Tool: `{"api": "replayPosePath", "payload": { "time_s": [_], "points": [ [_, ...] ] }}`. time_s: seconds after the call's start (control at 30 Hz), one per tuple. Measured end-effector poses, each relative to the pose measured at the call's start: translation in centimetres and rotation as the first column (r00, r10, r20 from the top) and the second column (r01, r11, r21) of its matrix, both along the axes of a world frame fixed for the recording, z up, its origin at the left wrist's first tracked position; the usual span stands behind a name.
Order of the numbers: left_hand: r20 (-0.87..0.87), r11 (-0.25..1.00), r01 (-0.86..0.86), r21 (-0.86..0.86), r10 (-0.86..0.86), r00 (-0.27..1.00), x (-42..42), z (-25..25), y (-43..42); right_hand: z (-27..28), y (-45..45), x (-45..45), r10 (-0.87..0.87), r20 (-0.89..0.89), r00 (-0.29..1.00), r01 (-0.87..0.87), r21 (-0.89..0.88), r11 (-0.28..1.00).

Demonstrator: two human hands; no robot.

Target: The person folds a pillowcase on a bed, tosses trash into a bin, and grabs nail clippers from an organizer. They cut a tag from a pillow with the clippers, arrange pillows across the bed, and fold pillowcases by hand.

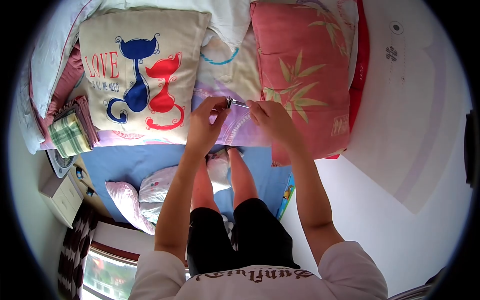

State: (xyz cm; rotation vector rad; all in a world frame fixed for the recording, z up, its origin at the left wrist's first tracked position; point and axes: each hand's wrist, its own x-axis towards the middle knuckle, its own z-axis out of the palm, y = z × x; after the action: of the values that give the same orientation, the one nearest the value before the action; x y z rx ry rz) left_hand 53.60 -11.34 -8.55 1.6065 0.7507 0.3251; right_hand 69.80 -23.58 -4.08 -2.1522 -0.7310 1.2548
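A small shiny metal object point(237, 103), too small to name for sure, spans the gap between my two hands. Its dark, thicker end is in the closed fingers of my left hand point(210, 120), on the left. My right hand point(270, 117) pinches its thin end from the right. Both hands are raised over a purple patterned sheet point(220, 92), between a beige cushion point(135, 75) with a blue and a red cat and a pink pillow point(305, 85) with leaf prints.
Folded cloths point(70, 135) lie at the left by the cushion. Below is a blue mat point(115, 165) with a crumpled pale pillow point(155, 187), near my legs. A white cabinet point(62, 200) stands lower left, and a white sheet-like surface point(400, 125) fills the right.
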Motion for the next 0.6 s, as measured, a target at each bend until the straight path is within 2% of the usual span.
{"api": "replayPosePath", "payload": {
  "time_s": [0.03,0.1,0.13,0.2,0.33,0.37,0.4,0.43,0.47,0.5,0.53,0.57,0.6],
  "points": [
    [0.003,1.0,0.003,-0.002,-0.003,1.0,-0.3,0.2,0.0,-0.2,-0.3,0.4,-0.003,0.003,1.0,0.003,-0.002,1.0],
    [0.042,0.997,0.065,0.039,-0.066,0.997,-1.0,0.4,0.4,-0.7,-0.7,1.1,-0.064,-0.419,0.906,0.039,-0.069,0.997],
    [0.043,0.997,0.064,0.036,-0.066,0.997,-1.3,0.3,0.7,-0.6,-0.9,1.3,-0.065,-0.417,0.906,0.038,-0.072,0.997],
    [0.02,0.97,0.208,0.126,-0.212,0.977,-1.9,0.2,1.4,-0.5,-1.3,1.3,0.067,-0.426,0.902,-0.105,-0.066,0.992],
    [0.08,0.973,0.227,0.048,-0.23,0.97,-2.3,0.6,2.2,-0.8,-1.3,1.7,0.09,-0.517,0.851,-0.123,-0.031,0.992],
    [0.124,0.98,0.198,-0.034,-0.192,0.973,-2.7,-0.1,1.9,-1.2,-1.2,1.7,0.09,-0.6,0.795,-0.083,0.04,0.996],
    [0.123,0.979,0.198,-0.036,-0.193,0.974,-2.8,-0.4,1.5,-1.5,-1.1,1.6,0.099,-0.674,0.732,-0.035,0.107,0.994],
    [0.213,0.943,0.127,-0.307,-0.062,0.975,-2.8,-0.5,0.9,-1.8,-0.9,1.0,0.098,-0.675,0.732,-0.034,0.106,0.994],
    [0.262,0.825,0.077,-0.56,0.088,0.961,-2.8,-0.7,0.4,-2.2,-0.6,0.0,0.035,-0.727,0.685,0.076,0.119,0.99],
    [0.263,0.825,0.079,-0.56,0.087,0.961,-2.6,-0.9,0.0,-2.5,-0.4,-0.9,-0.021,-0.776,0.63,0.187,0.125,0.974],
    [0.276,0.757,0.052,-0.652,0.173,0.945,-2.5,-0.9,-0.4,-2.6,-0.1,-1.8,-0.021,-0.776,0.63,0.187,0.126,0.974],
    [0.278,0.676,0.032,-0.736,0.259,0.925,-2.4,-1.0,-0.6,-2.7,0.1,-2.6,-0.045,-0.719,0.693,0.194,0.126,0.973],
    [0.278,0.677,0.031,-0.735,0.26,0.925,-2.3,-0.9,-0.7,-2.9,0.2,-3.2,-0.069,-0.657,0.751,0.201,0.128,0.971]
  ]
}}
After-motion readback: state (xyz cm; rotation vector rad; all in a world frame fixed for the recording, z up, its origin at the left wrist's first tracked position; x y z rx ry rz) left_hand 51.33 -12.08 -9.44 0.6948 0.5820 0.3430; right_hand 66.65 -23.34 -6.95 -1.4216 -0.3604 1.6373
